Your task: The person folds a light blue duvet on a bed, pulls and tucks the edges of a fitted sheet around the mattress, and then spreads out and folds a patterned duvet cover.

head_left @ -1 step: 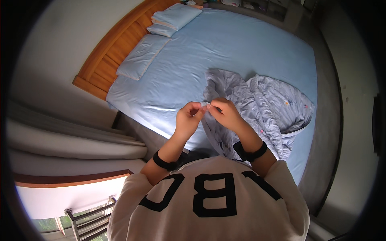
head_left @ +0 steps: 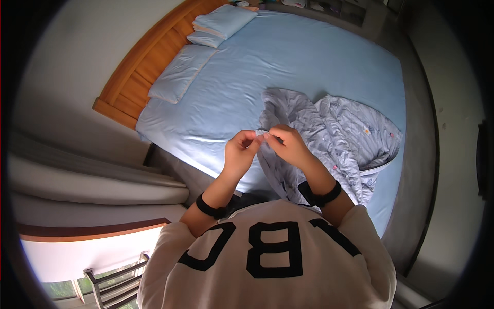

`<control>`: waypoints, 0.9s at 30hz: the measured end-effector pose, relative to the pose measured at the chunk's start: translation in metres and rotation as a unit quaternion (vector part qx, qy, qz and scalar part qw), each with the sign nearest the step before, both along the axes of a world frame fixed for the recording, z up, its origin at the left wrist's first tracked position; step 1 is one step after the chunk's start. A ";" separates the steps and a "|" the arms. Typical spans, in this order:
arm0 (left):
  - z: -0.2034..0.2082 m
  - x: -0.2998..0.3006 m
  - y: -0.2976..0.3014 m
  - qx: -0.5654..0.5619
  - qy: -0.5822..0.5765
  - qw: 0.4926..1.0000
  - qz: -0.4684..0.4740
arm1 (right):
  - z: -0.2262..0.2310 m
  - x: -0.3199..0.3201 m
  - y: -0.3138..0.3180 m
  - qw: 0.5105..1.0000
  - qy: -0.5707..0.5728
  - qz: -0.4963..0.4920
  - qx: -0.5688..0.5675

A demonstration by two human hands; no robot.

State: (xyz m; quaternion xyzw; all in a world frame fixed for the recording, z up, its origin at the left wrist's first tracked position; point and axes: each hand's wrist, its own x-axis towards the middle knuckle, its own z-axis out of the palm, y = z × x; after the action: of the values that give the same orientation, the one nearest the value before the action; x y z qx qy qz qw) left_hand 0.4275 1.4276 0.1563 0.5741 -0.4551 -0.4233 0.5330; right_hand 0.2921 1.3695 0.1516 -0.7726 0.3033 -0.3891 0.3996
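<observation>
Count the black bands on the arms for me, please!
2: a black band around the left forearm, and a second black band around the right forearm. The sleeves could hide more.

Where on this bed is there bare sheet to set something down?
The blue bedsheet is bare beyond the gray quilt, and between quilt and nearest pillow. It's crowded by the wooden headboard, with stacked pillows, and where left hand and right hand pinch quilt fabric.
</observation>
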 end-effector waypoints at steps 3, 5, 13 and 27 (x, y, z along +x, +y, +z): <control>-0.006 0.001 -0.002 -0.024 0.036 0.999 0.000 | -0.005 0.001 0.001 0.985 -0.066 -0.072 -0.142; -0.004 -0.001 -0.005 -0.025 0.113 0.993 0.021 | -0.004 -0.001 0.008 0.974 -0.079 -0.140 -0.159; -0.003 -0.026 -0.007 -0.047 0.064 0.990 -0.113 | -0.009 -0.019 0.022 0.982 -0.004 -0.140 -0.124; -0.072 -0.036 -0.031 -0.019 -0.097 0.985 -0.140 | 0.063 -0.107 0.040 0.980 -0.022 -0.198 -0.016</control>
State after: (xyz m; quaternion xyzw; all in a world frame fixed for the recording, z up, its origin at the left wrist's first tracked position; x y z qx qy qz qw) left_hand 0.3911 1.3963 0.0848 0.5328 -0.5884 -0.4276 0.4324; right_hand 0.1852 1.4091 0.2144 -0.6947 0.4351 -0.4820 0.3092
